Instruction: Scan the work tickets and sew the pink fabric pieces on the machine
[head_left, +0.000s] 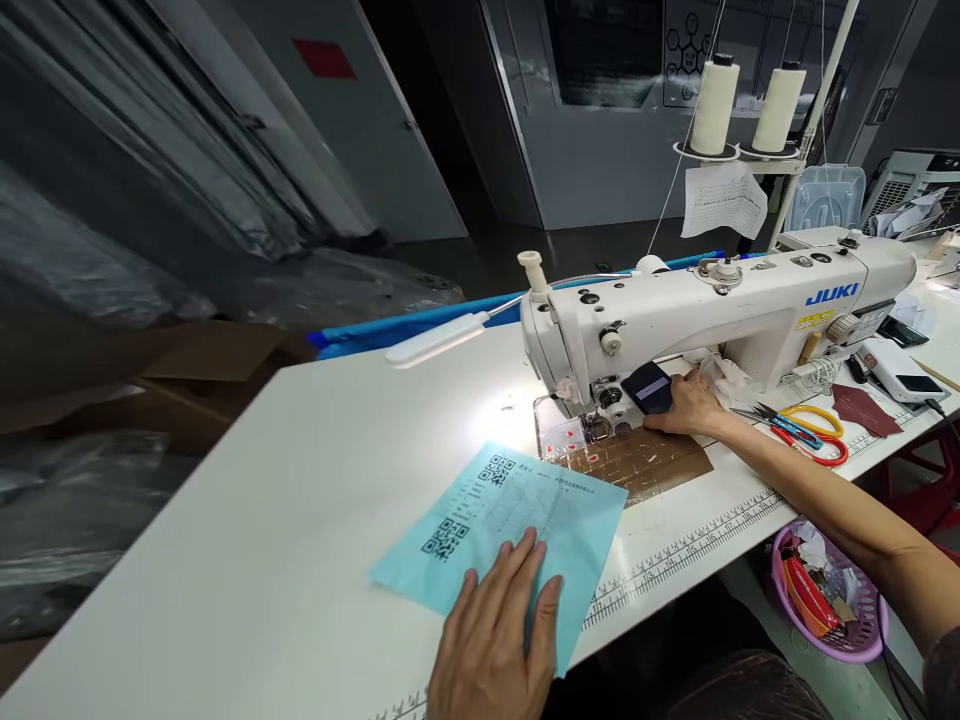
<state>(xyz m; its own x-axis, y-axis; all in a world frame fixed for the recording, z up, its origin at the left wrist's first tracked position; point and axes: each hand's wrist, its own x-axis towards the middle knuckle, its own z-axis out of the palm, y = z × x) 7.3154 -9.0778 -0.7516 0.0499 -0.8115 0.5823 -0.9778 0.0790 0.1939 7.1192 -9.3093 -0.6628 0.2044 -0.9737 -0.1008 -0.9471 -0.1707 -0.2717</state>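
My table [300, 480] glares white near the lamp [436, 341], while the wall [600, 165] beyond is dim and the left edge blurred.

Bare fingers [518, 588] and forearm [832, 502], dark sleeve [943, 675], dark lap clothing [765, 688]

On the sewing machine [712, 315], the brand name JUKI [831, 294] is written in big blue letters. Below it, there is a yellow label [814, 320], but its characters are too small for reading. The light blue paper [577, 510] carries an upper QR code [496, 471], a lower QR code [445, 540] and small printed lines, which I cannot read surely. Along the edge of the counter [300, 480] runs a printed ruler scale [697, 545] with numbers. The text on the white sheet [724, 200] under the thread cones [714, 108] is not legible.
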